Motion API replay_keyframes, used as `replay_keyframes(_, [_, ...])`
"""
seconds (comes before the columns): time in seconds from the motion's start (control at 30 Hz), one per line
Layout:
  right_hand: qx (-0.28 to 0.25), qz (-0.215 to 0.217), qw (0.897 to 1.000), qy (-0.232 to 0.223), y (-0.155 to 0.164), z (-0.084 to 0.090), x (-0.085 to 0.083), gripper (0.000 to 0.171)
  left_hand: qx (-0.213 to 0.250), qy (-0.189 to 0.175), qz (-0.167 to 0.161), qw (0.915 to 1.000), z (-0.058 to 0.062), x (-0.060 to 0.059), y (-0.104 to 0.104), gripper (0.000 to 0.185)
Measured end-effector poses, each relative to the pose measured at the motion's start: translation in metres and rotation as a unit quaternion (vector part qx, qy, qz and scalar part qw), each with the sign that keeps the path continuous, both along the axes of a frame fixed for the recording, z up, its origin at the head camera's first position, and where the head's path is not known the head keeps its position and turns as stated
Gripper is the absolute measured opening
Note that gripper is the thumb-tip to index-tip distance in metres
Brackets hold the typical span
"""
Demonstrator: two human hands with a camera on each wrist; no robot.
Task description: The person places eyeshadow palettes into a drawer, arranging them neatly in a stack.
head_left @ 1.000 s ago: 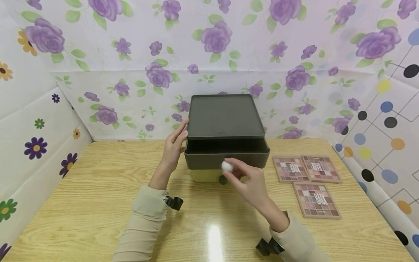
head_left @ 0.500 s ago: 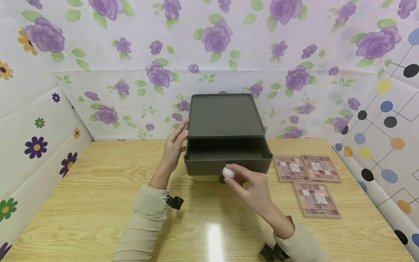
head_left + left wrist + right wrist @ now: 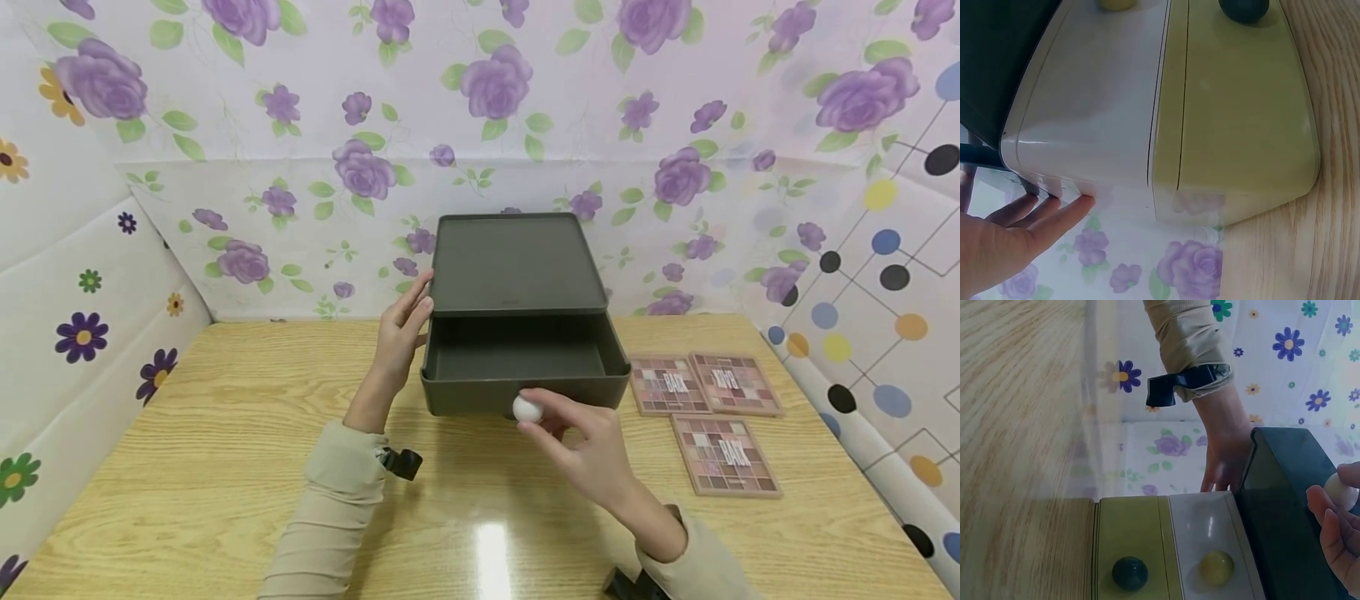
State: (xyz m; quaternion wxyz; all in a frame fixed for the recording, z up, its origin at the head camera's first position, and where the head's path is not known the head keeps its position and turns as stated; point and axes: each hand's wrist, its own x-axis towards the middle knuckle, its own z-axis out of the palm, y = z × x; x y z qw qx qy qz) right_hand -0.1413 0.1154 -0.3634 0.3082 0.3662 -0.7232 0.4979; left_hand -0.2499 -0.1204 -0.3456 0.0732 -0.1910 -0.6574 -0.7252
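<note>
A small drawer cabinet stands on the table, its dark grey top [image 3: 517, 265] facing up in the head view. The uppermost drawer [image 3: 465, 397], also dark grey, is pulled well out and its bare inside shows. My right hand [image 3: 588, 446] pinches the round white knob [image 3: 527, 408] on its front between thumb and fingers. My left hand [image 3: 396, 346] rests along the cabinet's left side with extended fingers. In the left wrist view, a white middle drawer [image 3: 1094, 94] and a yellow bottom drawer [image 3: 1241, 112] are closed; the right wrist view shows their yellow knob [image 3: 1216, 568] and dark knob [image 3: 1130, 573].
Three eyeshadow palettes [image 3: 726, 455] lie on the wood-grain table [image 3: 247, 450] to the right of the cabinet. A flowered cloth [image 3: 315, 183] hangs close behind the cabinet. Patterned sheets border both sides.
The dark grey drawer has slid farther out toward me, together with my right hand on its knob. More of its inside shows. My left hand has stayed at the cabinet's side.
</note>
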Motion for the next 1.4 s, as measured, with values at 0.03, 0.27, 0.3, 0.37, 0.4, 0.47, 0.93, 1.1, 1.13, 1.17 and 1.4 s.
replay_keyframes(0.03, [0.0,0.002,1.0,0.001,0.0,0.0,0.001,0.023,0.001,0.001,0.0,1.0,0.0,0.0,0.0,0.052])
replay_keyframes(0.27, [0.007,0.008,1.0,0.004,0.003,0.0,0.008,0.025,-0.004,-0.002,0.005,1.0,0.001,0.001,0.002,0.052])
replay_keyframes(0.3, [0.008,0.009,1.0,0.004,0.003,0.0,0.009,0.025,-0.005,-0.002,0.005,1.0,0.002,0.001,0.002,0.052])
replay_keyframes(0.37, [0.009,0.012,1.0,0.005,0.004,0.001,0.011,0.025,-0.005,-0.003,0.005,1.0,0.001,0.0,0.002,0.052])
replay_keyframes(0.4, [0.009,0.013,1.0,0.006,0.004,0.001,0.012,0.025,-0.004,-0.003,0.005,1.0,0.001,0.0,0.002,0.052])
replay_keyframes(0.47, [0.008,0.012,1.0,0.009,0.005,0.002,0.013,0.025,-0.003,-0.004,0.005,1.0,0.001,-0.001,0.002,0.052])
replay_keyframes(0.93, [0.005,0.016,1.0,0.023,0.009,0.005,0.026,0.026,-0.007,-0.005,0.015,0.9998,0.001,0.001,0.002,0.052])
replay_keyframes(1.1, [0.01,0.017,0.999,0.026,0.009,0.005,0.031,0.026,-0.007,-0.003,0.018,0.9998,0.001,0.0,0.002,0.052])
replay_keyframes(1.13, [0.01,0.017,0.999,0.026,0.009,0.005,0.031,0.026,-0.007,-0.003,0.017,0.9998,0.0,0.0,0.002,0.052])
replay_keyframes(1.17, [0.01,0.018,0.999,0.026,0.009,0.006,0.032,0.026,-0.006,-0.004,0.017,0.9998,0.0,0.0,0.002,0.052])
replay_keyframes(1.4, [0.005,0.035,0.999,0.037,0.007,0.006,0.036,0.026,-0.005,-0.009,0.015,0.9998,-0.001,-0.001,0.002,0.052])
